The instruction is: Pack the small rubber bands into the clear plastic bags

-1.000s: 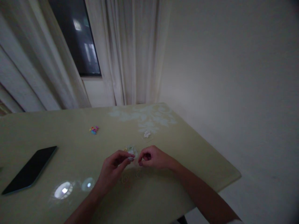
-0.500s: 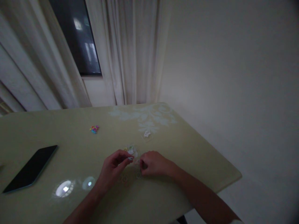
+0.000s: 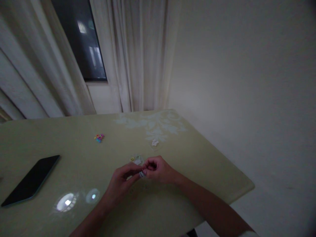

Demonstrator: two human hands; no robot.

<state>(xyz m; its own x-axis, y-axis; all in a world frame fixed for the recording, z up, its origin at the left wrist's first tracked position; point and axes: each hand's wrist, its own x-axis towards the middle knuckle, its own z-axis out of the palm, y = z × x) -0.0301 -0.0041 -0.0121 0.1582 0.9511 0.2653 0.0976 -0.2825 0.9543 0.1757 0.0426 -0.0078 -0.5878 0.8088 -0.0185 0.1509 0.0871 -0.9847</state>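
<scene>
My left hand [image 3: 124,177] is closed in a pinch on a small pale band with dark stripes [image 3: 142,174], too small to make out fully. Its fingertips meet those of my right hand [image 3: 156,169], which is closed in a pinch at the same spot. Whatever lies between the right fingertips is hidden. Just beyond the hands, a clear plastic bag [image 3: 140,158] lies on the table with a white piece in it. A small yellow ring [image 3: 132,159] is beside the white piece. Faint ring shapes show on the tabletop under the hands.
Farther back on the table [image 3: 197,158] lies a cluster of small colourful pieces [image 3: 99,138]. Small white pieces [image 3: 154,143] rest on clear plastic beyond my right hand. At the left is a dark tablet [image 3: 32,179]. A wall and curtains border the table.
My right hand has moved left and slightly up, so its fingertips now meet the left hand's. The striped band has shifted slightly right and down with the left fingertips.
</scene>
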